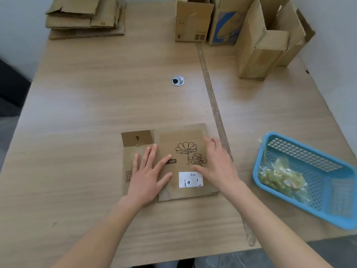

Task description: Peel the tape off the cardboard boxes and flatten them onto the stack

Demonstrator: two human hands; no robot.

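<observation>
Now both hands press the flattened box (173,163).
I see left hand (148,171) and right hand (216,165) flat, fingers straight; the stack (85,18) lies far-left, nearer my left hand.

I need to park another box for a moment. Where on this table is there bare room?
Bare wood lies between the flattened box under both hands and the stack, around the cable hole. More lies left of the flattened box. The far right is crowded with upright boxes; the blue basket fills the near right.
</observation>
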